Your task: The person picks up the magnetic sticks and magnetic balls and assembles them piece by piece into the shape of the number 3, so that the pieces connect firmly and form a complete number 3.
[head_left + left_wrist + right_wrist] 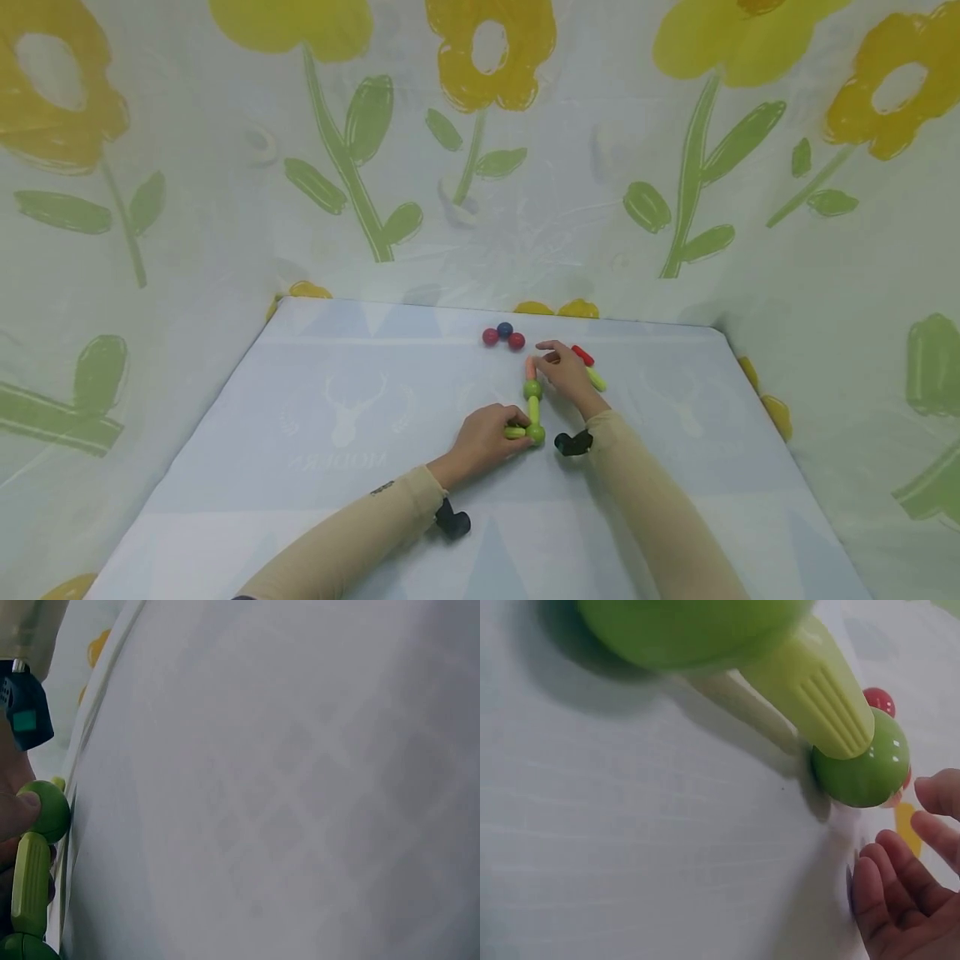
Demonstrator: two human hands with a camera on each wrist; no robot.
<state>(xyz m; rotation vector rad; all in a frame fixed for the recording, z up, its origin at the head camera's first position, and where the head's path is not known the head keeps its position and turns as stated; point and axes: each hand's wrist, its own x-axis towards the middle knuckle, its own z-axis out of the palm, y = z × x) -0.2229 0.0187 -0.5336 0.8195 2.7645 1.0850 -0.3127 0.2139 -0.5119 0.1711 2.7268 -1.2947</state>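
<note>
On the table lies a toy build of green balls and ribbed rods. My left hand (491, 437) pinches its near green ball (536, 434), with the thumb on the ball in the left wrist view. A short yellow-green rod (515, 432) points left from that ball under the fingers. Another yellow-green rod (832, 705) links it to the far green ball (862, 761). From the far ball an orange-pink rod (530, 368) extends away from me. Beside this rod is my right hand (566, 371), its fingers loosely bent and apart, with nothing between them in the right wrist view.
Two red balls (490, 337) and a dark blue ball (505, 330) sit together farther back. Right of my right hand lie a red rod (582, 356) and a yellow-green rod (596, 379). A flowered curtain (540, 208) rises behind the table (300, 500).
</note>
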